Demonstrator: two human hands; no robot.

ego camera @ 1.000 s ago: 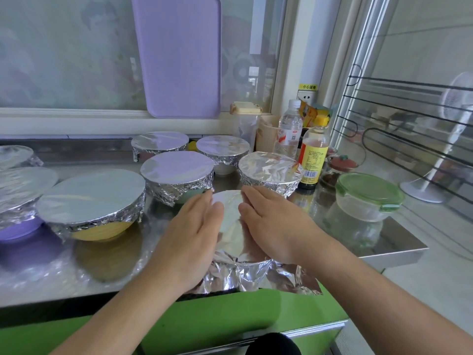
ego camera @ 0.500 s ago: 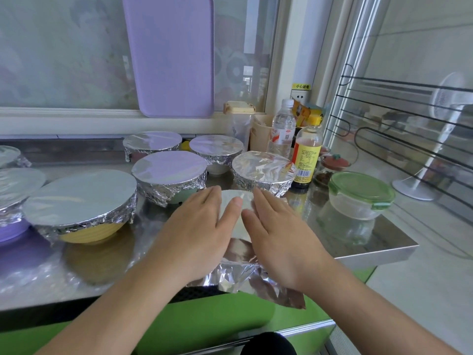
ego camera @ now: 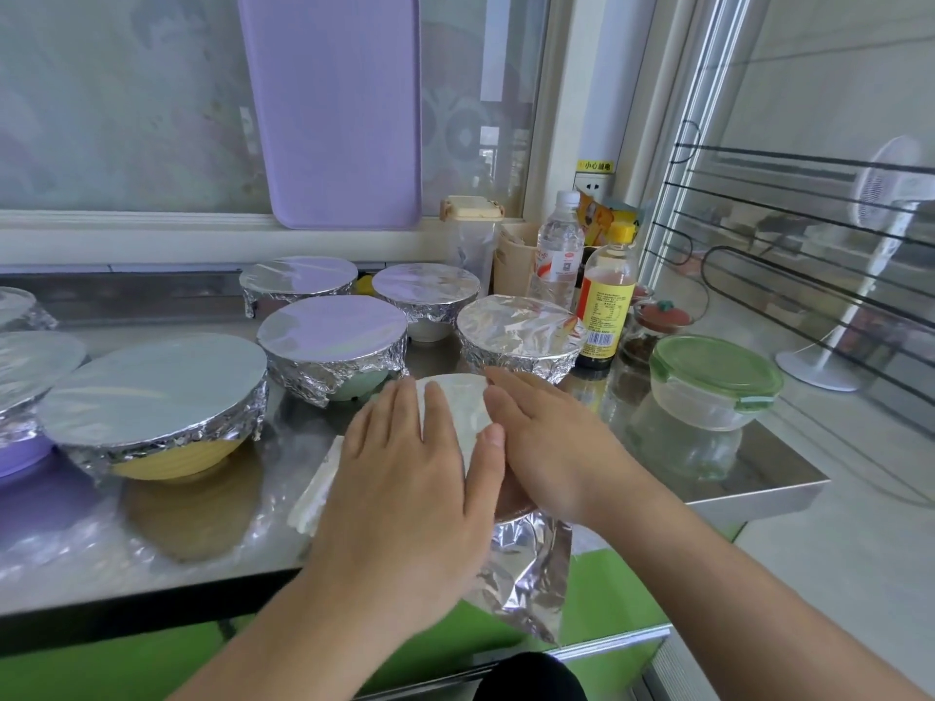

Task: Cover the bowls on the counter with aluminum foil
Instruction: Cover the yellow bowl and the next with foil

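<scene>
On the steel worktop (ego camera: 749,478), near its front edge, the crinkled aluminium foil sheet (ego camera: 526,574) lay over the last bowl, itself hidden. Your left hand (ego camera: 405,498) and right hand (ego camera: 551,447) pressed flat, fingers straight, gripping nothing. Smoothing step; next, crimp the loose skirt.

silver foil (ego camera: 526,574), purple board (ego camera: 334,108), green lid (ego camera: 716,365)
</scene>
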